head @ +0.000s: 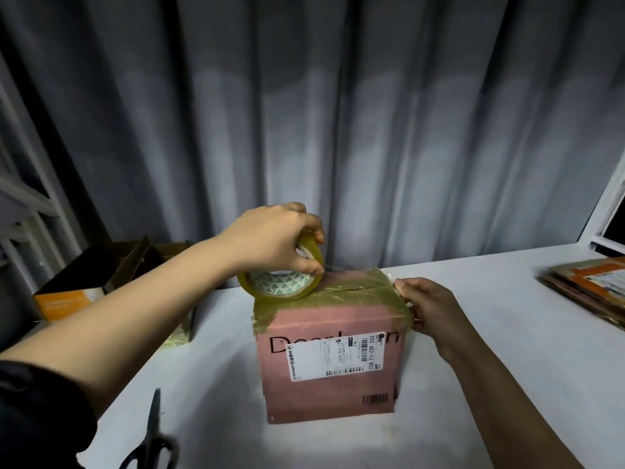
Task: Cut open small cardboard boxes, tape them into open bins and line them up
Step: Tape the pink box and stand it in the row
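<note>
I am holding the roll of tape (pixel 275 282) in my left hand (pixel 274 236), fingers curled round its rim, the roll resting on the near-left top corner of the pink box (pixel 329 363). My right hand (pixel 427 309) is pinching the loose tape end down against the box's right top edge. The tape strip is running left to right between my hands, along the closed flap seam, so the box is lying directly below and between both hands. The scissors (pixel 152 441) are lying on the bench (pixel 507 350), nearer my left arm.

Count: one pink box, one tape roll, one pair of scissors, at least two open boxes (pixel 101 275) beyond my left forearm, one stack of flattened cardboard (pixel 588 286) far to my right.
</note>
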